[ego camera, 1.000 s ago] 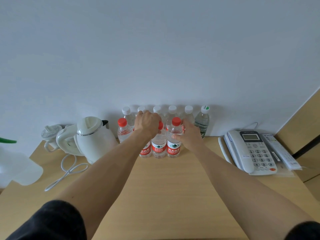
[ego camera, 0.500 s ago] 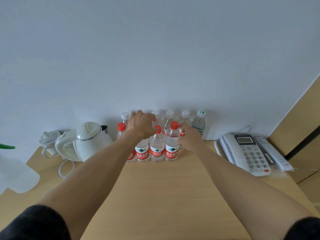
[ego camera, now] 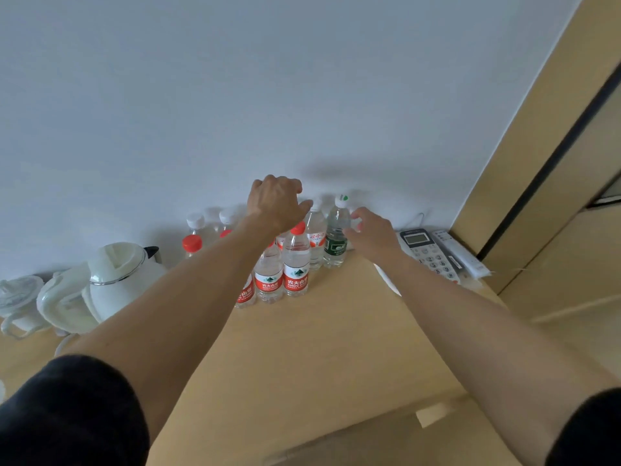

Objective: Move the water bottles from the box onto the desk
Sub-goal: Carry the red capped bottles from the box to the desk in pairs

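Left hand (ego camera: 275, 205): fingers loosely curled above the bottles (ego camera: 295, 260), holding nothing.
Right hand (ego camera: 373, 235): fingers relaxed, empty.
Advice: withdraw upward, avoid toppling rows.

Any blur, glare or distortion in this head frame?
Head view: soft, even light, no glare; faint shadow on the wall above the clear plastic water bottles; both hands, left and right, slightly motion-blurred; wide-angle lens slants the tan wooden cabinet edge.
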{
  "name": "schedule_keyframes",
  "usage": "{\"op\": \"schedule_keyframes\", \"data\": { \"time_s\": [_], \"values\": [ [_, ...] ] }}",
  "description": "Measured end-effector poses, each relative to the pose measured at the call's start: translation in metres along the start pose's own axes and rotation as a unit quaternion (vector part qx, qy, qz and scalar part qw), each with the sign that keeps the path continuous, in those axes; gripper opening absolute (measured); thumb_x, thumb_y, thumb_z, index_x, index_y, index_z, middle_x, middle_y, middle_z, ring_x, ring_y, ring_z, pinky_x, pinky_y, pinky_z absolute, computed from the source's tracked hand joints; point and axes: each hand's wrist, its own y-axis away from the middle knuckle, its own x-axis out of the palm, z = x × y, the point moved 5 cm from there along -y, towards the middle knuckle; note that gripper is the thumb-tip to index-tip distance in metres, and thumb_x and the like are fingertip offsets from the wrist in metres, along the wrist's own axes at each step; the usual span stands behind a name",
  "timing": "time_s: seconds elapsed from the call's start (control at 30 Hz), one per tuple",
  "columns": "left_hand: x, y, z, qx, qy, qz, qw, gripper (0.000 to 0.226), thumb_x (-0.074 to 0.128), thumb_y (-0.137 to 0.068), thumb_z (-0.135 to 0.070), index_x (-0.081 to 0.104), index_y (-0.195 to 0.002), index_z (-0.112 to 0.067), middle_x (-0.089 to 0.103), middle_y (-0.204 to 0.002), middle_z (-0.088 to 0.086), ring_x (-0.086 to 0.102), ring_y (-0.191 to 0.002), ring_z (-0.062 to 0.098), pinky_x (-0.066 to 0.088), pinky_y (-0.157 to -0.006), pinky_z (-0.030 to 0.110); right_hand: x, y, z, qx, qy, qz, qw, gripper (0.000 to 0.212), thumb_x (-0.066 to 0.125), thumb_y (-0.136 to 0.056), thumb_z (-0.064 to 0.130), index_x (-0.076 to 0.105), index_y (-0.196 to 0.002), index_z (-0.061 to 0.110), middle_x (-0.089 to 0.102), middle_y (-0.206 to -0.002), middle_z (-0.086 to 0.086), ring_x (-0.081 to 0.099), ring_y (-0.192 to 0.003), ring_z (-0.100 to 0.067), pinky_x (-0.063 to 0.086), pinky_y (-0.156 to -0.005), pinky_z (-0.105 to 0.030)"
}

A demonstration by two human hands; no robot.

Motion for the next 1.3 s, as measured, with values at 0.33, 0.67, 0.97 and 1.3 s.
{"op": "schedule_keyframes", "data": {
  "time_s": [0.33,0.67,0.97,1.3],
  "values": [
    [0.038,0.000,-0.158,0.146,0.036,0.046,0.988,0.048,0.049,-0.098,-0.054,0.060,-0.133,-0.023,0.067,-0.122,0.006,0.056,-0.120,0.027,0.040,-0.101,0.041,-0.091,0.063,-0.109,0.140,0.063,-0.023,0.988,0.041,0.054,-0.100,0.037,0.053,-0.134,0.016,0.060,-0.133,-0.005,0.057,-0.116,-0.026,0.042,-0.084,-0.032],
    [0.058,0.043,-0.356,0.276,0.036,0.096,0.956,0.045,0.048,-0.097,-0.050,0.060,-0.131,-0.022,0.066,-0.120,0.004,0.057,-0.113,0.026,0.041,-0.094,0.039,-0.201,0.154,-0.240,0.265,0.084,-0.079,0.957,0.052,0.051,-0.097,0.048,0.051,-0.141,0.021,0.060,-0.134,-0.006,0.056,-0.120,-0.028,0.043,-0.084,-0.033],
    [0.071,0.123,-0.574,0.375,0.046,0.142,0.915,0.051,0.047,-0.099,-0.054,0.053,-0.141,-0.025,0.059,-0.138,0.005,0.051,-0.129,0.027,0.036,-0.107,0.044,-0.328,0.276,-0.376,0.368,0.081,-0.145,0.915,0.047,0.056,-0.098,0.040,0.054,-0.140,0.019,0.058,-0.140,-0.012,0.050,-0.132,-0.031,0.043,-0.100,-0.034],
    [0.117,0.211,-0.768,0.481,0.013,0.195,0.855,0.056,0.048,-0.095,-0.057,0.051,-0.142,-0.028,0.055,-0.146,0.003,0.049,-0.134,0.028,0.033,-0.111,0.046,-0.427,0.420,-0.489,0.473,0.115,-0.182,0.855,0.061,0.062,-0.094,0.049,0.046,-0.147,0.023,0.053,-0.147,-0.009,0.048,-0.137,-0.028,0.041,-0.108,-0.037]
  ]
}}
